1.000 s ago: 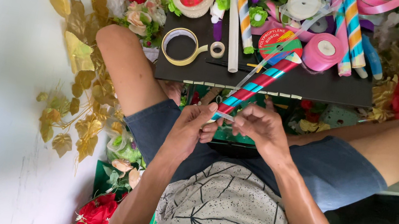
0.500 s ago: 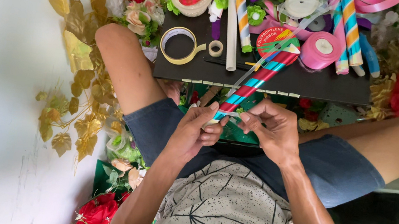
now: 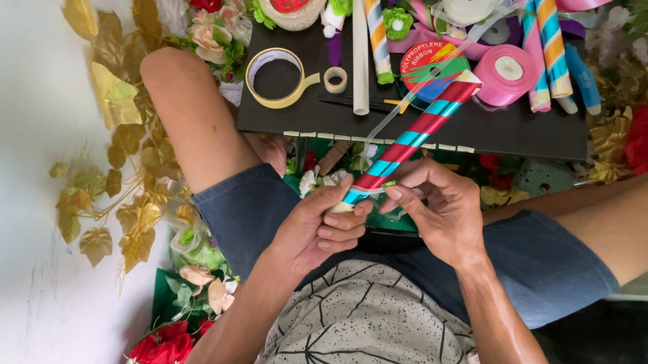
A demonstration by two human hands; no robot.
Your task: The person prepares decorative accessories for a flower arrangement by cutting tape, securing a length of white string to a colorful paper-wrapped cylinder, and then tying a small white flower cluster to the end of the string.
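Fingers of the left hand (image 3: 323, 230) clamp the lower end of a striped stick (image 3: 403, 147) while the right hand (image 3: 434, 210) pinches clear tape (image 3: 436, 74) just beside it, apparently mid-wrap; next, press the tape down.

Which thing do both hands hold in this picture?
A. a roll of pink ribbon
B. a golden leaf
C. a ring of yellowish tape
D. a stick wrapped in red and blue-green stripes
D: the left hand grips the lower end of the striped stick and the right hand pinches it just above, while the pink ribbon roll and tape ring lie on the black board.
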